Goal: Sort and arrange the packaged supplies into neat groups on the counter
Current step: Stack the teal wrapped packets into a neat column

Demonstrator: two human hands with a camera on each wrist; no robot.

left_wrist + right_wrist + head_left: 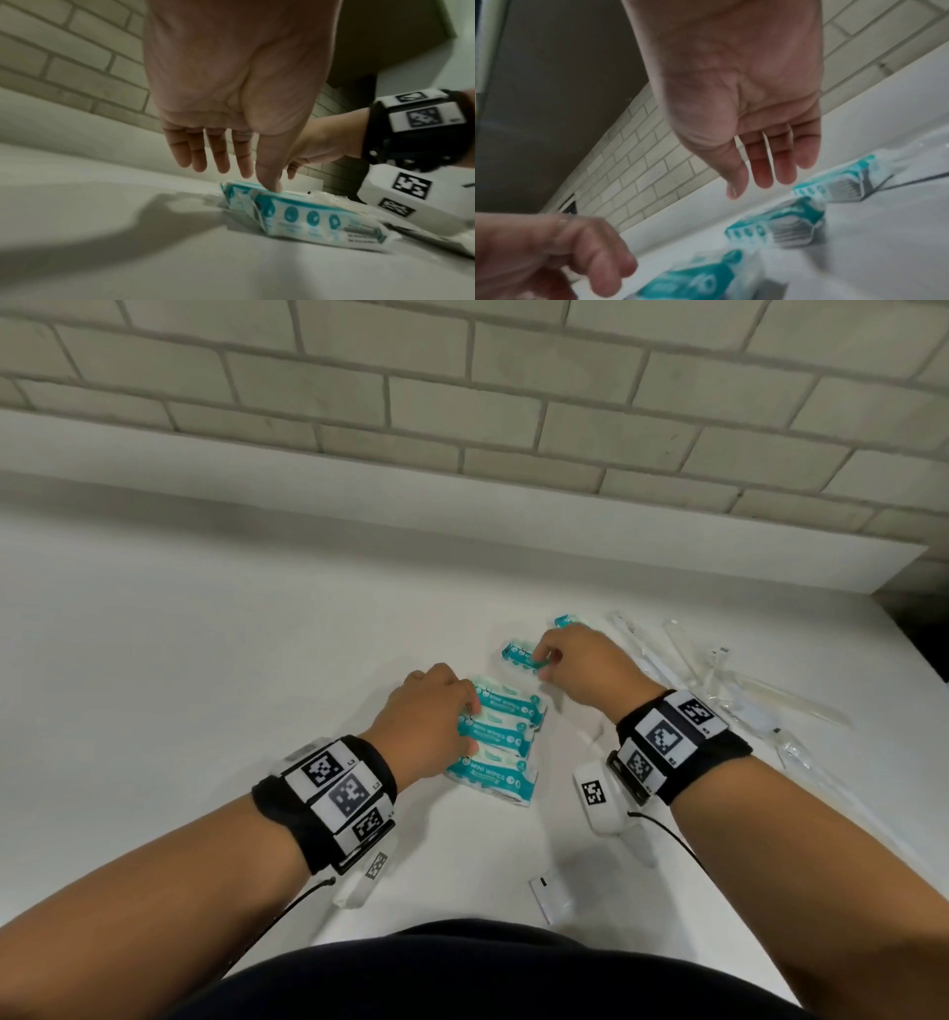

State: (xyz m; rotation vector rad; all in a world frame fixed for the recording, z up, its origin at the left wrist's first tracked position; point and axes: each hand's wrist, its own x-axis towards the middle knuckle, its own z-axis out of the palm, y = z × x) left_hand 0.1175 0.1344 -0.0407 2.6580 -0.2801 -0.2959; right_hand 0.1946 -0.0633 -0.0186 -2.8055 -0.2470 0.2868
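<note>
Three teal-and-white mini wipes packs (495,737) lie overlapping in a row at the middle of the white counter (205,634). My left hand (436,706) rests at their left side with straight fingers; in the left wrist view its thumb (270,178) presses on top of a pack (308,219). A fourth wipes pack (518,654) lies just beyond the row, and my right hand (580,670) has its fingertips at it. In the right wrist view that hand (757,172) shows straight, relaxed fingers over the packs (775,229), gripping nothing. One more teal pack (562,621) peeks out behind the right hand.
Several long clear-wrapped items (719,680) lie scattered at the right, close to the counter's right edge. A small white packet (552,896) sits near the front edge. A low white ledge (462,505) and a brick wall (462,377) close off the back.
</note>
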